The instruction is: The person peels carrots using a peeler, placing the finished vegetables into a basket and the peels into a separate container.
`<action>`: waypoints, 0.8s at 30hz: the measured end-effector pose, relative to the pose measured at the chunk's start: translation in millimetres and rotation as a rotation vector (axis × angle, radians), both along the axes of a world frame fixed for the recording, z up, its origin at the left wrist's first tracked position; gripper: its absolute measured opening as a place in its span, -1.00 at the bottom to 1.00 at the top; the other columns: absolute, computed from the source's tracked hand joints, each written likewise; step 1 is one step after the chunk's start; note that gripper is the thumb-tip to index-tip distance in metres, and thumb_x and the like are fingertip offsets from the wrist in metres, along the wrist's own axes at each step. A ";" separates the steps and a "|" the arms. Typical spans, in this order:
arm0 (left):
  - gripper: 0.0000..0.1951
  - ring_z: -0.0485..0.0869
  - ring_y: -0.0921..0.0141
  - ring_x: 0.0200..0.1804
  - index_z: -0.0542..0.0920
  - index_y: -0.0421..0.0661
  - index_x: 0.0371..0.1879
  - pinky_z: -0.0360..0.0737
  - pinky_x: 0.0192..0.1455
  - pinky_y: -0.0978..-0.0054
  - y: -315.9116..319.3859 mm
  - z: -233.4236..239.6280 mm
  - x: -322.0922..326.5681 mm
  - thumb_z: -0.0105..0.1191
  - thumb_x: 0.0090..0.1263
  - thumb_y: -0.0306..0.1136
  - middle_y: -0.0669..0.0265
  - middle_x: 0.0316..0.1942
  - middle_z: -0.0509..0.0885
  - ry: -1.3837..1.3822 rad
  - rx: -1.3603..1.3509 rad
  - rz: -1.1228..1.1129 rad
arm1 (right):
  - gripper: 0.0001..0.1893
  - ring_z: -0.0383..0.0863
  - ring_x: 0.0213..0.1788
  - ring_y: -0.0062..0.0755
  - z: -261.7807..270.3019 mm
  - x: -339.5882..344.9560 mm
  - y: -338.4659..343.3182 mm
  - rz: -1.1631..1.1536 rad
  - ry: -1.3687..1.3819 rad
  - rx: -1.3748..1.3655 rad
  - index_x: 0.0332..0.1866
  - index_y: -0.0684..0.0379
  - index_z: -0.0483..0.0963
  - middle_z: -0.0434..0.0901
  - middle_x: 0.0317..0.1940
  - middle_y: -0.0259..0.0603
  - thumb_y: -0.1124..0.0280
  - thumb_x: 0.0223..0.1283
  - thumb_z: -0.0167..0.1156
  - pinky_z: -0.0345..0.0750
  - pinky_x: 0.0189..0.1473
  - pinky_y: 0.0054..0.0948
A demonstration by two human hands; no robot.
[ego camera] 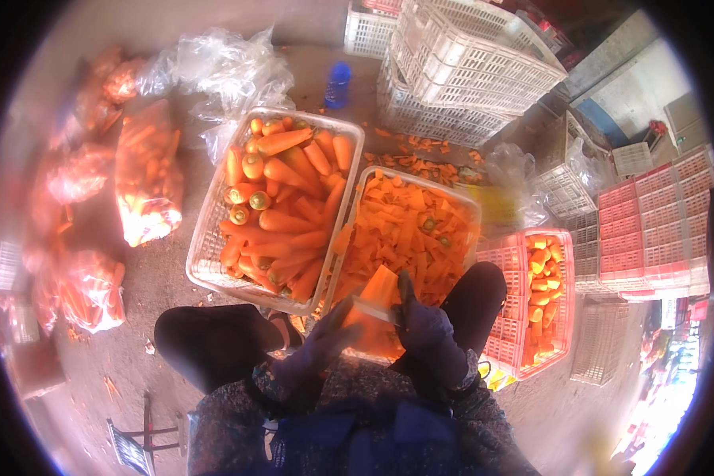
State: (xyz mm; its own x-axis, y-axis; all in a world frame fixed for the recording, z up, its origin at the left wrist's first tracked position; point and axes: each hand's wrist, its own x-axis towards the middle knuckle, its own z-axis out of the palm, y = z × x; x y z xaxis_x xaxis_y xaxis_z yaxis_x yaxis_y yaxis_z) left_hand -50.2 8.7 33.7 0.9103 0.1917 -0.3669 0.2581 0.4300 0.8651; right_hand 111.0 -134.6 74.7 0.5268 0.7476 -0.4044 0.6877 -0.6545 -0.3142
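My gloved left hand point(327, 336) is blurred, closed around a carrot point(378, 287) held over the crate of peelings. In my gloved right hand point(422, 318) is a peeler point(373, 310), its pale bar lying across the carrot. Fingers hide much of the tool's handle. Below and beyond both hands, orange peelings point(401, 220) with a few carrot ends fill a light plastic crate point(446, 189). Whole carrots point(285, 208) are heaped in a white plastic crate point(205, 271) beside it on the left.
At right, a pink crate point(509, 339) holds peeled carrot pieces point(544, 279). White crates point(482, 65) and red crates point(648, 232) stand stacked beyond. Bagged carrots point(149, 166) and plastic film point(226, 71) lie left. A blue bottle point(337, 86) and a folding stool point(146, 437) are on the floor.
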 end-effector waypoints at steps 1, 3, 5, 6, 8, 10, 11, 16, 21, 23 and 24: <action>-0.36 0.39 0.55 0.10 0.09 -0.25 0.48 0.32 0.13 0.62 -0.1 -0.9 0.3 -0.04 0.51 -0.26 0.31 0.18 0.45 -0.014 -0.010 -0.003 | -0.33 0.68 -0.40 -0.04 0.0 0.3 0.0 0.013 -0.038 0.031 0.51 0.26 -0.05 0.63 -0.36 0.06 0.30 0.38 -0.02 0.59 -0.34 -0.12; -0.38 0.39 0.55 0.06 0.10 -0.24 0.48 0.33 0.12 0.61 -0.1 3.8 1.6 -0.06 0.53 -0.26 0.32 0.17 0.45 -0.041 -0.033 -0.004 | -0.35 0.66 -0.43 -0.04 -1.0 0.9 -0.1 0.045 -0.112 0.090 0.49 0.28 -0.01 0.61 -0.37 0.03 0.29 0.38 -0.04 0.58 -0.36 -0.11; -0.39 0.40 0.55 0.08 0.12 -0.24 0.47 0.34 0.13 0.60 3.9 16.6 0.7 -0.06 0.54 -0.26 0.28 0.20 0.45 0.067 -0.033 -0.061 | -0.37 0.65 -0.45 -0.04 -16.0 7.5 -4.1 0.074 -0.255 0.077 0.48 0.30 0.03 0.59 -0.37 0.00 0.28 0.37 -0.03 0.58 -0.38 -0.10; -0.40 0.41 0.54 0.09 0.13 -0.25 0.47 0.35 0.13 0.60 4.6 17.5 1.0 -0.05 0.54 -0.26 0.26 0.21 0.45 0.064 -0.014 -0.062 | -0.37 0.64 -0.46 -0.04 -24.8 12.0 -6.3 0.090 -0.331 0.069 0.47 0.30 0.06 0.58 -0.37 -0.02 0.28 0.37 -0.02 0.57 -0.39 -0.09; -0.40 0.44 0.53 0.12 0.15 -0.25 0.46 0.38 0.13 0.59 3.4 19.1 2.8 -0.03 0.53 -0.25 0.21 0.24 0.44 0.012 0.047 -0.038 | -0.40 0.60 -0.51 0.01 -35.1 23.1 -8.5 0.104 -0.392 0.077 0.43 0.29 0.16 0.55 -0.48 -0.01 0.25 0.35 0.04 0.55 -0.44 -0.09; -0.38 0.47 0.49 0.15 0.15 -0.25 0.45 0.43 0.13 0.56 3.4 6.3 0.9 0.01 0.51 -0.24 0.16 0.26 0.43 -0.065 0.173 -0.046 | -0.43 0.59 -0.51 0.03 -38.3 35.7 -6.5 0.112 -0.388 0.119 0.39 0.27 0.24 0.55 -0.51 0.01 0.25 0.34 0.08 0.54 -0.43 -0.11; -0.36 0.49 0.45 0.17 0.14 -0.24 0.46 0.46 0.14 0.54 3.9 -16.6 -2.0 0.03 0.50 -0.23 0.14 0.27 0.43 -0.092 0.257 -0.082 | -0.45 0.60 -0.48 0.02 -37.7 42.7 -4.2 0.111 -0.357 0.153 0.37 0.26 0.27 0.56 -0.49 0.02 0.25 0.33 0.09 0.55 -0.41 -0.14; -0.45 0.56 0.41 -0.02 0.20 -0.19 0.44 0.52 0.02 0.47 -7.0 -67.0 -0.8 -0.08 0.49 -0.33 0.13 0.06 0.55 -0.170 -0.115 0.036 | -0.51 0.61 -0.45 -0.36 -16.0 51.5 -6.9 0.011 0.385 0.293 0.34 0.21 0.34 0.65 -0.44 -0.14 0.29 0.35 0.08 0.48 -0.39 -0.46; -0.40 0.50 0.37 0.06 0.17 -0.16 0.45 0.48 0.10 0.42 -2.1 -52.4 8.1 -0.06 0.52 -0.15 0.12 0.11 0.47 -0.114 0.050 -0.066 | -0.56 0.37 -0.54 -0.77 -6.3 39.5 -22.1 -0.515 1.000 0.547 0.28 0.27 0.38 0.62 -0.45 -0.38 0.31 0.36 0.07 0.28 -0.48 -0.70; -0.37 0.41 0.35 0.25 0.14 -0.19 0.46 0.43 0.25 0.41 1.5 -24.7 10.1 -0.04 0.52 -0.15 0.12 0.26 0.38 -0.032 0.030 -0.142 | -0.50 0.28 -0.60 -0.80 -9.1 34.3 -14.9 -0.684 0.960 0.643 0.31 0.29 0.34 0.55 -0.50 -0.39 0.32 0.32 0.13 0.23 -0.53 -0.71; -0.37 0.34 0.35 0.38 0.13 -0.22 0.46 0.39 0.35 0.40 2.7 -11.5 11.1 -0.02 0.53 -0.19 0.13 0.38 0.31 -0.009 0.017 -0.176 | -0.53 0.27 -0.60 -0.80 -10.9 29.6 -14.6 -0.627 1.008 0.654 0.27 0.30 0.37 0.52 -0.50 -0.42 0.32 0.31 0.13 0.22 -0.54 -0.71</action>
